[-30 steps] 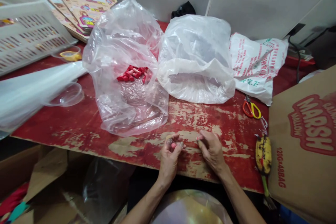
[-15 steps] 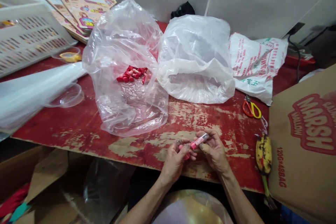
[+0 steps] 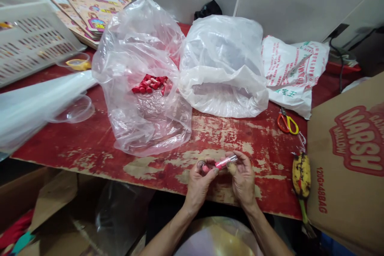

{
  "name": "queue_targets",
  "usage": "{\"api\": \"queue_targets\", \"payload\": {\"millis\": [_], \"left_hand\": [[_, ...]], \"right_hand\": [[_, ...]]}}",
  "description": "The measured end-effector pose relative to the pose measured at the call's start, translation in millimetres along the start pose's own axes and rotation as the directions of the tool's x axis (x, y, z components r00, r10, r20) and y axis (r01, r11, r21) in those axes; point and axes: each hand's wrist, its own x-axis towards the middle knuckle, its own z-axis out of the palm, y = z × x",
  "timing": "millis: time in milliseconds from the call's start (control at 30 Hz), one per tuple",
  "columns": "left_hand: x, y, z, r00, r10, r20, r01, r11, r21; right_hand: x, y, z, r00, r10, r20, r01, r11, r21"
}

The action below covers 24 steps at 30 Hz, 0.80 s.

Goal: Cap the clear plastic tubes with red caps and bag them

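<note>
Low on the worn red table (image 3: 168, 176), my hands work close together. My right hand (image 3: 243, 180) pinches one end of a slim clear tube with pink inside (image 3: 226, 162). My left hand (image 3: 198, 187) holds a small pink-and-clear piece (image 3: 204, 167) against the tube's other end, though my fingers partly hide the join. Further back, a clear plastic bag (image 3: 156, 124) holds a heap of small red pieces (image 3: 149, 84), well away from both hands.
A white plastic bag (image 3: 223, 76) and a printed white sack (image 3: 292, 74) lie behind my hands. Orange-handled scissors (image 3: 286, 124), a browning banana (image 3: 301, 176) and a cardboard carton (image 3: 351, 168) are to the right. A white crate (image 3: 33, 36) stands at the back left.
The tube, hidden a second ago, now shows between my hands. My hands have drawn closer, with the small pink piece brought up to the tube's end.
</note>
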Motion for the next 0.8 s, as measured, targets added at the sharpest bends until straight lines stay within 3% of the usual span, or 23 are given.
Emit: {"api": "queue_targets", "payload": {"millis": [100, 167, 233, 300, 467, 600, 700, 800], "left_hand": [[1.4, -2.2, -2.8, 0.999, -0.025, -0.035, 0.025, 1.000, -0.001], [2.5, -4.0, -4.6, 0.998, 0.001, -0.063, -0.002, 1.000, -0.011], [3.1, -5.2, -5.8, 0.997, 0.031, -0.073, -0.032, 0.999, -0.014], [3.1, -5.4, -6.4, 0.996, 0.048, -0.073, -0.049, 0.999, -0.018], [3.9, -1.6, -4.0, 0.998, 0.012, -0.067, -0.025, 0.982, -0.188], [7.4, 3.2, -0.8, 0.997, -0.065, -0.036, 0.046, 0.922, -0.385], [8.4, 5.2, -0.1, 0.996, -0.095, 0.002, 0.086, 0.890, -0.448], [7.8, 6.2, -1.1, 0.993, -0.116, 0.033, 0.118, 0.872, -0.474]], "right_hand": [[11.1, -2.5, -15.9, 0.961, -0.262, 0.091, 0.277, 0.903, -0.327], [21.0, 0.6, -25.6, 0.868, -0.420, 0.264, 0.496, 0.742, -0.452], [28.8, 6.2, -31.3, 0.778, -0.458, 0.429, 0.626, 0.616, -0.478], [32.2, 11.6, -33.1, 0.744, -0.475, 0.470, 0.668, 0.559, -0.492], [25.3, 16.7, -29.9, 0.772, -0.473, 0.424, 0.635, 0.556, -0.536], [21.1, 14.6, -28.2, 0.882, -0.361, 0.301, 0.470, 0.695, -0.544], [24.1, 10.4, -27.0, 0.929, -0.271, 0.253, 0.367, 0.767, -0.526], [28.9, 3.4, -24.9, 0.994, -0.043, 0.102, 0.074, 0.944, -0.322]]}}
